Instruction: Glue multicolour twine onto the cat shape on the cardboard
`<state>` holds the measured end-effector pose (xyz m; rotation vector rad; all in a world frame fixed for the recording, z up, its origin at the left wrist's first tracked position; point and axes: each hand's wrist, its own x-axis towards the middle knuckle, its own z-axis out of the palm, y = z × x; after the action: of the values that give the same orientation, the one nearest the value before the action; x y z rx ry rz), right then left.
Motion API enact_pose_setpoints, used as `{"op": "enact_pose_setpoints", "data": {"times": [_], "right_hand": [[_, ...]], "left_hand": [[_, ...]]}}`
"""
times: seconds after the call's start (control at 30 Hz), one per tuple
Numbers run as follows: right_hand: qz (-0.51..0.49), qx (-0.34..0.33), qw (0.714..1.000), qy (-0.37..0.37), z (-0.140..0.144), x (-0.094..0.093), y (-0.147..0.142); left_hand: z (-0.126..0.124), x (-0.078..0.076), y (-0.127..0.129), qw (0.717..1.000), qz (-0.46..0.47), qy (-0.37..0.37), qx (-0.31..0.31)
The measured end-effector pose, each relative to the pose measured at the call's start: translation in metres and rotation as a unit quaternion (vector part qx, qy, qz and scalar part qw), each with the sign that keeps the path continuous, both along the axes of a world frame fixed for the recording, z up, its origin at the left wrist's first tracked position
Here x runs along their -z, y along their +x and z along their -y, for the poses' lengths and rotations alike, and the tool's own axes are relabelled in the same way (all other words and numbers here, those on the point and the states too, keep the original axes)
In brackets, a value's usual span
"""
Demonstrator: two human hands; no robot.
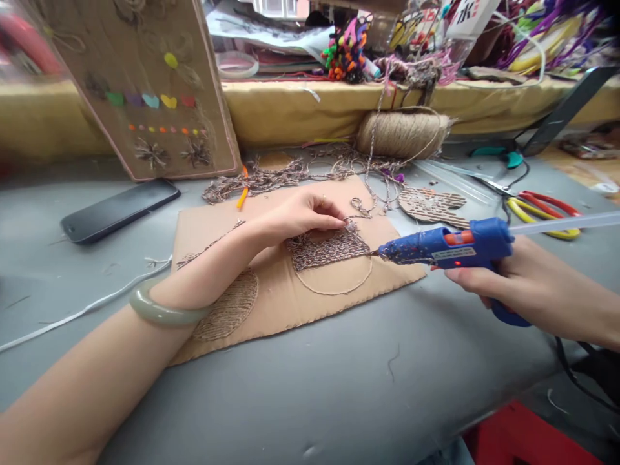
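A brown cardboard sheet (285, 297) lies on the grey table. On it sits a circle outline partly filled with rows of twisted twine (329, 250). My left hand (300, 216) reaches across the sheet and pinches the twine at the upper edge of the filled patch. My right hand (513, 287) grips a blue hot glue gun (450, 245), whose nozzle points left and touches the right edge of the twine patch. A clear glue stick pokes out of the gun's back. A second twine-covered oval (227, 313) lies under my left forearm, which wears a pale green bangle.
A black phone (119, 210) lies left of the sheet. A decorated cardboard panel (150, 84) leans behind it. A jute twine spool (402, 132), loose twine strands (290, 171), a twine-covered cutout (429, 203) and red-yellow scissors (542, 206) are at the back right. A white cord runs left.
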<state>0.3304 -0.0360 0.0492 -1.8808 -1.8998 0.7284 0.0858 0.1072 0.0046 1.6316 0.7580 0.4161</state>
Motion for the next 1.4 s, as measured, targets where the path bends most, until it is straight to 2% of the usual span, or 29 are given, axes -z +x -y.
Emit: {"op": "enact_pose_setpoints", "data": {"times": [0.1,0.17,0.3,0.4,0.53,0.67,0.77,0.83,0.93,0.97,1.0,1.07,1.1,1.17,1.23,1.4], "right_hand": [[-0.025,-0.001,0.998,-0.057,-0.001,-0.001,0.004],[-0.038,0.011,0.997,-0.067,-0.001,-0.005,0.007],[-0.051,0.039,0.998,-0.025,0.001,-0.018,0.026],[-0.001,0.072,0.997,0.035,0.000,-0.021,0.053],[0.135,0.065,0.983,0.108,-0.017,-0.003,0.089],[0.203,-0.011,0.973,0.110,-0.047,0.026,0.114],[0.232,-0.040,0.965,0.119,-0.060,0.034,0.124],[0.256,-0.024,0.953,0.160,-0.059,0.030,0.118],[0.271,0.015,0.924,0.269,-0.043,0.018,0.087],[0.252,-0.024,0.919,0.303,-0.036,0.015,0.071],[0.219,-0.103,0.921,0.305,-0.030,0.014,0.055],[0.155,-0.220,0.919,0.288,-0.024,0.015,0.025],[0.136,-0.247,0.920,0.273,-0.023,0.017,0.013],[0.112,-0.278,0.919,0.258,-0.027,0.023,-0.001],[0.104,-0.294,0.915,0.258,-0.034,0.029,-0.006],[0.096,-0.328,0.902,0.265,-0.044,0.035,-0.005]], "left_hand": [[-0.001,0.000,-0.001,1.000,-0.015,0.002,-0.008],[0.000,-0.001,-0.001,1.000,-0.024,0.004,-0.005],[0.003,-0.004,0.000,0.999,-0.041,0.020,-0.005],[0.008,-0.005,0.002,0.997,-0.052,0.049,-0.019],[0.015,-0.009,0.007,0.992,-0.066,0.097,-0.049],[0.028,-0.013,0.011,0.983,-0.066,0.155,-0.072],[0.041,-0.015,0.011,0.973,-0.062,0.204,-0.083],[0.050,-0.015,0.009,0.952,-0.054,0.294,-0.068],[0.062,-0.013,0.004,0.883,-0.051,0.467,-0.003],[0.066,-0.012,0.002,0.859,-0.057,0.508,0.019],[0.069,-0.010,0.001,0.838,-0.064,0.541,0.039],[0.075,-0.007,-0.001,0.806,-0.069,0.583,0.071],[0.077,-0.006,-0.001,0.797,-0.069,0.594,0.081],[0.079,-0.004,-0.002,0.792,-0.065,0.601,0.089],[0.080,-0.003,-0.003,0.800,-0.071,0.590,0.088],[0.077,-0.005,-0.004,0.854,-0.074,0.510,0.073]]}}
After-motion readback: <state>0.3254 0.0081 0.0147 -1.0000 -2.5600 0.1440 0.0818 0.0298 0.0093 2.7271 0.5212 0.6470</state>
